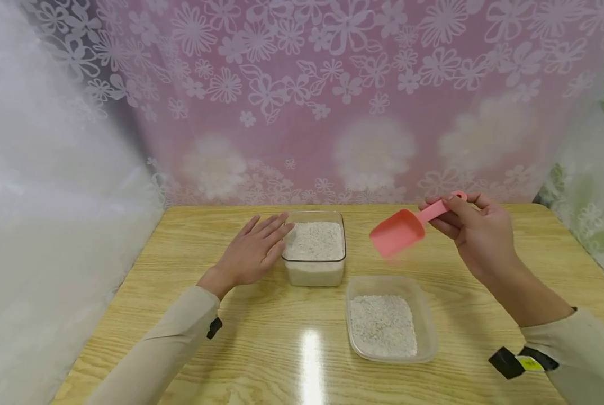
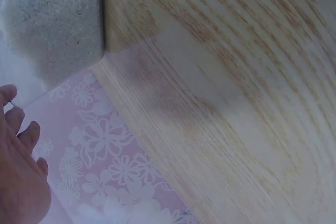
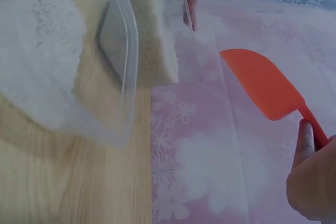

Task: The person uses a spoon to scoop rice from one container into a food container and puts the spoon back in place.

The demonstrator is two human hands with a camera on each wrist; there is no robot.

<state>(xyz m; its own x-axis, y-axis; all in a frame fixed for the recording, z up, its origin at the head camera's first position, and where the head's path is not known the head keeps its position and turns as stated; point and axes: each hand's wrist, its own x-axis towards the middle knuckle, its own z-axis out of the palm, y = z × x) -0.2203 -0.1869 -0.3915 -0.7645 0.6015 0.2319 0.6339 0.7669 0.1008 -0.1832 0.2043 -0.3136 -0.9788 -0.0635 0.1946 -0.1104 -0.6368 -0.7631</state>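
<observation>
A pink-red plastic scoop (image 1: 397, 232) is held by its handle in my right hand (image 1: 484, 233), thumb on top and fingers beneath. The scoop hangs tilted, mouth toward the left, above the far side of a translucent plastic tub (image 1: 427, 332) of pale rice-like grains (image 1: 383, 326). No grains show in the scoop. My left hand (image 1: 253, 250) has its fingers stretched out, fingertips at the left rim of a clear square container (image 1: 314, 275) filled higher with white rice-like grains (image 1: 314, 239). In the right wrist view the scoop (image 3: 262, 82) is apart from both containers.
Both containers stand on a wood-grain table (image 1: 251, 337), the clear one farther back and to the left of the tub. A pink flowered curtain (image 1: 302, 112) hangs behind the table's back edge. Pale sheeting (image 1: 54, 197) hangs along the left side.
</observation>
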